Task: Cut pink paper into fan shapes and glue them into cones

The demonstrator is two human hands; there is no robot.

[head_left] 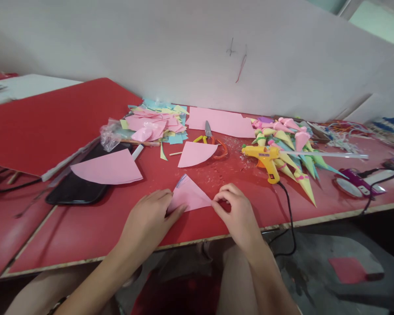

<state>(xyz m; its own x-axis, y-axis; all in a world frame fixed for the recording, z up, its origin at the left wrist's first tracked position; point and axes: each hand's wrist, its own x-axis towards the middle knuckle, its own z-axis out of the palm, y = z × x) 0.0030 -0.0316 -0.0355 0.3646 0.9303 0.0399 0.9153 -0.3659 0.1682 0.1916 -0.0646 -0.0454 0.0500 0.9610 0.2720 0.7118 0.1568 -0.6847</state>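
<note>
Near the table's front edge lies a pink paper piece (189, 194), roughly triangular, with a bluish mark by its top corner. My left hand (154, 214) grips its left side, thumb on top and fingers behind. At its right corner, my right hand (231, 208) pinches the tip between thumb and forefinger. Just beyond is a pink quarter-circle sheet (195, 154), partly over orange-handled scissors (208, 130). Another pink sector-shaped stack (110, 167) rests to the left, over a black tray (82, 188).
A yellow glue gun (265, 159) with a long clear stick lies right, its black cord (290, 218) hanging over the edge. Behind it are several paper cones (302, 142). Paper scraps (154, 124) and a large pink sheet (219, 121) lie at the back of the red table (95, 232).
</note>
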